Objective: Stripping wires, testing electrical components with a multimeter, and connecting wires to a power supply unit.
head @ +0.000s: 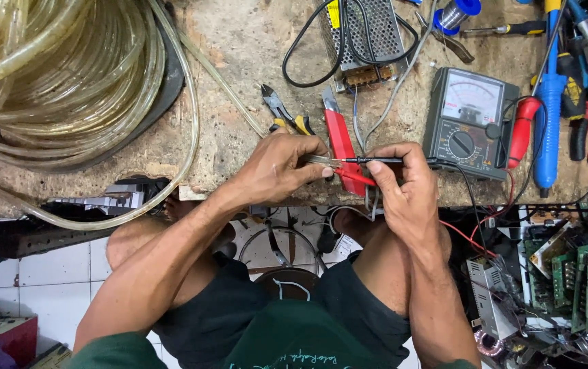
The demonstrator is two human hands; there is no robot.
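- The left hand [277,167] rests at the front edge of the workbench [239,41], fingers pinched narrow around the end of a clear tube [318,160].
- The right hand [403,188] sits just beside it, thumb and fingers closed on a black probe [372,160] and a red probe [355,178], both tips pointing at the tube end.
- A red utility knife [338,137] lies on the workbench just behind the hands, with yellow-handled cutters [284,116] to its left.
- A dark green meter [468,119] with a pale dial face and a round black knob stands near the front edge, right of the right hand.
- A perforated metal power supply [366,34] with a small yellow label at its top left corner lies near the back edge.
- A big coil of clear yellowish hose [61,75] fills the left corner.
- Blue and red-handled tools [547,102] lie along the right edge.
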